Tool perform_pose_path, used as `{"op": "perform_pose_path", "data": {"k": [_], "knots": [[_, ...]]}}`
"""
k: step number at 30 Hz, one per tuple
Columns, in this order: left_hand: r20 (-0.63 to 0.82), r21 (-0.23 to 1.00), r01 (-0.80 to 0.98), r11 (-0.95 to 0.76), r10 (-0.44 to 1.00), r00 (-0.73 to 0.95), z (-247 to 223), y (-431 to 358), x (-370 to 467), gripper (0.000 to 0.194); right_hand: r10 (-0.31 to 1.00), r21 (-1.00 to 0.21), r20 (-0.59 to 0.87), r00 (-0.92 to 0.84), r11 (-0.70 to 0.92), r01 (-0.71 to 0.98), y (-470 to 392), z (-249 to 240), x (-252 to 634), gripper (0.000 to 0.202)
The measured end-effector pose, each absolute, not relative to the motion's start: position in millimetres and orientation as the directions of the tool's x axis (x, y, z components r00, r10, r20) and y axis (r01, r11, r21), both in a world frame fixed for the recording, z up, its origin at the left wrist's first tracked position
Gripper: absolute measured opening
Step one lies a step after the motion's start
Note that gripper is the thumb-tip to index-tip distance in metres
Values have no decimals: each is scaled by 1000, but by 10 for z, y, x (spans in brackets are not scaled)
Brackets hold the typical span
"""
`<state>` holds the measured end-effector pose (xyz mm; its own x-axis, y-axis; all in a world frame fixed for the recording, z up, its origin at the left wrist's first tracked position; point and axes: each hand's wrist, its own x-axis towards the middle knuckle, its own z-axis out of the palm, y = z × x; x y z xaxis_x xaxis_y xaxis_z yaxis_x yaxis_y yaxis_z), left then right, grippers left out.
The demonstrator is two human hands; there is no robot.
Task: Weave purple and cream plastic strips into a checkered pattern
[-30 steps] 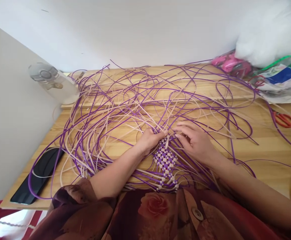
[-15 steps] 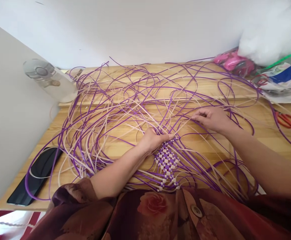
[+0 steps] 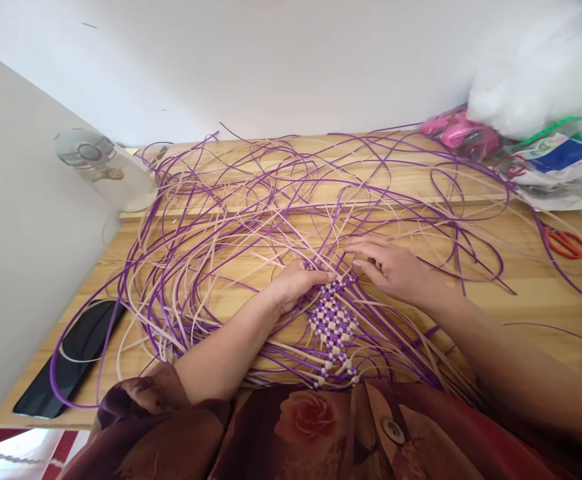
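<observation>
Purple and cream strands [image 3: 215, 227] tangled over wooden table [image 3: 545, 300] and phone [image 3: 83, 333], orange-handled tool [image 3: 568, 241] at right, checkered weaving [image 3: 333, 320] front centre, left hand [image 3: 295, 285] pinching its top, right hand [image 3: 398, 270] nearby, grip unclear.

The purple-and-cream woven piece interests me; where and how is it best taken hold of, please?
Probably by the upper-left edge of the woven piece, coming from the left with thumb on top, as the left hand does. It looks flat and tightly checkered, whereas the loose strands look limp and tangled. The right hand is by its upper right.
</observation>
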<state>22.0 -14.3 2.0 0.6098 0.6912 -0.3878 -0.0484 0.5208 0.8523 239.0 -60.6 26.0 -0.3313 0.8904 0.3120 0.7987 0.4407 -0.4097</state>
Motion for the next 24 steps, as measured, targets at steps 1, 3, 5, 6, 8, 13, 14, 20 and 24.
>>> {"op": "perform_pose_path", "data": {"k": [1, 3, 5, 6, 8, 13, 14, 20, 24], "knots": [[-400, 845, -36, 533, 677, 618, 35, -123, 198, 29, 888, -423, 318, -331, 445, 789, -609, 262, 2365, 29], [-424, 833, 8, 553, 629, 652, 67, -72, 144, 29, 891, -456, 330, -311, 439, 774, -620, 263, 2320, 27], [-424, 838, 58, 543, 581, 694, 85, -20, 92, 31, 896, -477, 326, -300, 430, 767, -633, 262, 2278, 25], [-417, 849, 79, 523, 570, 708, 84, 1, 73, 33, 898, -477, 318, -303, 428, 768, -640, 261, 2256, 25], [-393, 879, 103, 465, 586, 708, 64, 30, 54, 34, 899, -466, 313, -306, 426, 775, -649, 265, 2206, 23], [-369, 909, 124, 398, 632, 681, 14, 39, 58, 35, 910, -457, 298, -289, 402, 793, -647, 284, 2043, 13], [-380, 902, 127, 412, 622, 685, 19, 39, 54, 35, 921, -466, 277, -273, 377, 801, -645, 279, 2010, 11], [-340, 867, 24, 498, 556, 758, 87, 71, 14, 25, 997, -670, 69, -44, 79, 738, -599, 210, 1889, 16], [-274, 914, 15, 405, 591, 759, 90, 85, 9, 29, 999, -723, 36, 9, 20, 691, -526, 209, 1846, 13]]}}
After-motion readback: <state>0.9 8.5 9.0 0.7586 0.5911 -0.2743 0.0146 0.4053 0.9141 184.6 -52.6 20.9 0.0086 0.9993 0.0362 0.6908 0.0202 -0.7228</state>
